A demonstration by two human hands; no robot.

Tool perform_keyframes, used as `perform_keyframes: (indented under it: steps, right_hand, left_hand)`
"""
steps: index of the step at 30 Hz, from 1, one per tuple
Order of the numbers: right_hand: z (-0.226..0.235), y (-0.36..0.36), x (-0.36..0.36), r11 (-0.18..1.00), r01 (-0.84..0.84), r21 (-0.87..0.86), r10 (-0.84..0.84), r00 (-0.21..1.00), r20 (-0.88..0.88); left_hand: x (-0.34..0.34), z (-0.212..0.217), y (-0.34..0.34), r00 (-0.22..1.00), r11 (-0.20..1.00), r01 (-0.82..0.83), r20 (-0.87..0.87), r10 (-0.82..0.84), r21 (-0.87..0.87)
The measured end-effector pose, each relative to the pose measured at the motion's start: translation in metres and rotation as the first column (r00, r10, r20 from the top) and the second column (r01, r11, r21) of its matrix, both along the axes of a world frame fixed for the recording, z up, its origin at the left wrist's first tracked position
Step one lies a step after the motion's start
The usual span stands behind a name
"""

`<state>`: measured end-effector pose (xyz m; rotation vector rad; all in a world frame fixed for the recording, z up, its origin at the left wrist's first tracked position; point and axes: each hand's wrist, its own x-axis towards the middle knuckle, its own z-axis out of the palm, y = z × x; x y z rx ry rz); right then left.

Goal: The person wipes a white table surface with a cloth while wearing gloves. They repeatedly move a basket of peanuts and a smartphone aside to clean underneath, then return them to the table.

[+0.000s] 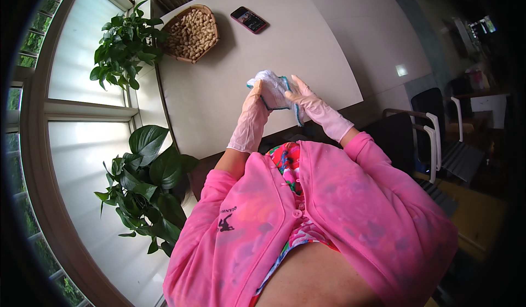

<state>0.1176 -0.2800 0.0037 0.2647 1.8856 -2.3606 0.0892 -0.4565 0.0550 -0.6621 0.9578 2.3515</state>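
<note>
Both my hands wear pale pink rubber gloves and meet over the near edge of a white table [230, 82]. Between them is a white cloth with a teal edge [275, 88], bunched up. My left hand [255, 101] grips its left side, fingers curled into the fabric. My right hand [304, 100] presses against its right side with fingers stretched along it; a strip of the teal edge hangs down below that hand. My pink sleeves fill the lower part of the view.
A woven basket of peanuts [193, 33] stands at the table's far left corner, a smartphone [249, 20] to its right. Leafy potted plants [127, 47] [148, 186] line the window on the left. Black chairs [424, 137] stand on the right.
</note>
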Motion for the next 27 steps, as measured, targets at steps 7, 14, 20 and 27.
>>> perform_keyframes:
  steps: [7, 14, 20, 27]
  right_hand:
    - [0.013, 0.044, -0.013, 0.984, -0.167, -0.07, 0.175, 0.973, 0.147]
    - [-0.01, 0.095, -0.019, 0.976, 0.218, 0.01, -0.211, 0.93, 0.3]
    - [-0.001, 0.132, -0.033, 0.925, 0.377, 0.031, -0.366, 0.868, 0.335]
    - [0.0, 0.168, -0.048, 0.959, 0.276, -0.065, -0.246, 0.923, 0.295]
  left_hand:
    - [0.001, -0.024, -0.002, 0.995, 0.993, -0.103, 0.002, 0.104, 0.062]
    - [-0.001, -0.047, 0.006, 0.995, 0.97, -0.101, -0.049, 0.092, -0.223]
    - [-0.006, -0.037, 0.021, 0.997, 0.968, -0.072, -0.045, 0.064, -0.24]
    - [-0.006, -0.04, 0.036, 0.992, 0.985, -0.082, -0.105, 0.067, -0.152]
